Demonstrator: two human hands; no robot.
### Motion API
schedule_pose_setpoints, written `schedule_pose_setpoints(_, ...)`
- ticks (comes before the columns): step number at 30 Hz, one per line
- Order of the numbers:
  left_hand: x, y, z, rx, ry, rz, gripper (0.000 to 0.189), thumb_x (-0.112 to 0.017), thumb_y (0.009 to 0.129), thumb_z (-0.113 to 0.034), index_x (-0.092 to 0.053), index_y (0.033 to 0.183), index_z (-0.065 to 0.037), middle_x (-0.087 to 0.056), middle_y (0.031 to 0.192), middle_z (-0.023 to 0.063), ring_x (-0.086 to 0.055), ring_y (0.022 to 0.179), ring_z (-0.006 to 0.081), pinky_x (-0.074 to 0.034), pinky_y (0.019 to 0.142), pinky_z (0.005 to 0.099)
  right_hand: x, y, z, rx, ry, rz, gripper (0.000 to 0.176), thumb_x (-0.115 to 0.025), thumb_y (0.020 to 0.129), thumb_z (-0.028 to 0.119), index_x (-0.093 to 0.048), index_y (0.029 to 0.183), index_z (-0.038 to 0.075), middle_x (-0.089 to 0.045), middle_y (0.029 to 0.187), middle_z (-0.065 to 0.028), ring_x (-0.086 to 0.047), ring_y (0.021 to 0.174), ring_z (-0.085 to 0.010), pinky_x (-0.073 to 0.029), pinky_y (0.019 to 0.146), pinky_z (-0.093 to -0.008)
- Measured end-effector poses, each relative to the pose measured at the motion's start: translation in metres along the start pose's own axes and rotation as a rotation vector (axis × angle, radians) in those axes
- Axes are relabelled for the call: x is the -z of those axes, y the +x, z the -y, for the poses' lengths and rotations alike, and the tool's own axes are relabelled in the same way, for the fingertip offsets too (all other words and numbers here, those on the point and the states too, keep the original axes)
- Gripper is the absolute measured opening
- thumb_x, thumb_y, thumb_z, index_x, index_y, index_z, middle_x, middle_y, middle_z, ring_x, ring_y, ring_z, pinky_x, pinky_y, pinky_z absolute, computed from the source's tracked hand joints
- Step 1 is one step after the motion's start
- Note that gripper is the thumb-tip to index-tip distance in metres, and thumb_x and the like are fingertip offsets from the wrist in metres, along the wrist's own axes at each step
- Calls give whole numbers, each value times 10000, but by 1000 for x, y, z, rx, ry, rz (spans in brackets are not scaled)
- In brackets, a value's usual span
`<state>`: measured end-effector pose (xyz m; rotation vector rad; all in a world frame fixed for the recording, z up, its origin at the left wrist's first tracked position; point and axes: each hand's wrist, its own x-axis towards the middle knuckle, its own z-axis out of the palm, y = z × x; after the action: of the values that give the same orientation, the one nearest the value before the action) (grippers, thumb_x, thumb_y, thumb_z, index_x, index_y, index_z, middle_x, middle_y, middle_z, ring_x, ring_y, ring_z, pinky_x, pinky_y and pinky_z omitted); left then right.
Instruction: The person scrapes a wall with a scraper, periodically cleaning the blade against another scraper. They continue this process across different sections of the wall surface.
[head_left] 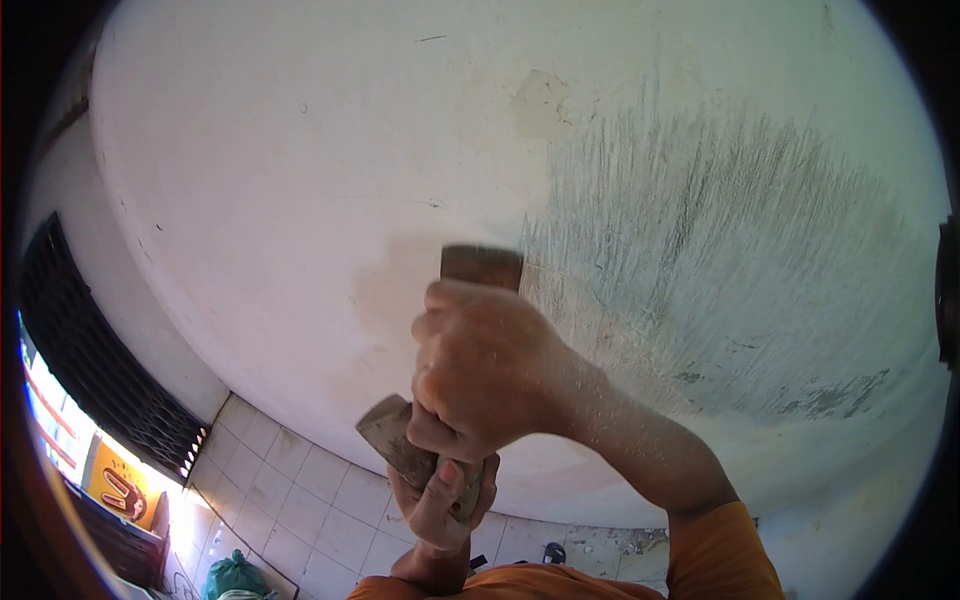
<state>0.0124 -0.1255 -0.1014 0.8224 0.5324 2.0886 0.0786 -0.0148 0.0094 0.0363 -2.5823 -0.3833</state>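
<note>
Orange sleeve [722, 555] leads to the right hand [487, 360], clamped on a scraper [482, 265] pointing up the wall [290, 190] just left of the scratched patch [700, 230], nearer it than the left hand [436, 512], which grips a second scraper [394, 430] slanting up-left below.

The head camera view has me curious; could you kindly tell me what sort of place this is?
Probably a room under repair: the white wall bears a large scratched patch, debris lies on the tiled floor, and a dark grille stands beyond.
</note>
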Motion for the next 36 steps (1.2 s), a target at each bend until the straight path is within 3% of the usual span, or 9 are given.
schedule_pose_setpoints(7,2,0,-13,36,-42,21,570,-603,781,-175,-348,1217,89,-523,775,125,-515,546,143,-466,452,252,17,11,0,-31,51,-73,350,-556,689,283,-494,386,119,-452,416,-2,-461,509,-157,-425,673,-284)
schedule_pose_setpoints(11,15,2,18,6,-159,-14,575,-589,806,-187,-322,1257,48,-510,828,164,-549,611,171,-457,414,236,5,3,-4,-12,-27,36,352,-554,729,315,-592,453,99,-524,445,-64,-458,467,-158,-407,672,-303)
schedule_pose_setpoints(14,2,17,8,36,-277,67,560,-582,828,-198,-320,1248,64,-509,792,176,-528,544,169,-390,338,202,18,12,-7,-20,-53,7,333,-564,711,311,-598,462,92,-533,460,-65,-473,494,-159,-411,678,-302)
schedule_pose_setpoints(15,9,23,8,72,-308,194,551,-577,840,-201,-319,1243,71,-512,768,180,-515,507,163,-332,293,181,25,16,-8,-38,-65,33,333,-566,711,313,-600,465,91,-535,464,-64,-481,507,-162,-414,679,-302)
schedule_pose_setpoints(21,-7,5,-8,21,-3,-7,584,-608,823,-198,-313,1247,75,-518,764,176,-519,508,150,-341,296,185,9,8,-3,-43,50,-71,290,-570,636,286,-543,421,94,-469,452,-29,-486,561,-187,-444,598,-320)
schedule_pose_setpoints(26,-12,5,-10,52,-94,16,597,-592,798,-134,-287,1276,52,-521,782,172,-534,543,144,-361,291,187,19,12,-4,-70,33,-126,303,-572,668,309,-609,471,81,-519,476,-71,-520,581,-204,-451,579,-339)
schedule_pose_setpoints(29,-6,9,-2,89,-98,24,590,-587,805,-129,-282,1277,54,-518,778,170,-522,526,132,-358,287,185,11,8,-6,-87,76,-8,297,-561,657,298,-597,463,75,-505,465,-69,-513,569,-203,-446,559,-348)
schedule_pose_setpoints(33,-6,6,-27,143,-129,132,581,-591,817,-135,-285,1273,58,-510,747,155,-519,522,133,-337,287,172,13,13,-3,-84,62,-194,278,-551,597,269,-491,388,95,-417,408,-18,-460,519,-183,-448,622,-311)
schedule_pose_setpoints(36,-13,2,-13,75,-46,-83,601,-618,815,-164,-288,1262,63,-518,739,169,-497,472,132,-340,292,171,7,11,-4,-87,58,-209,286,-549,599,268,-473,381,99,-412,403,-15,-450,506,-181,-442,618,-308)
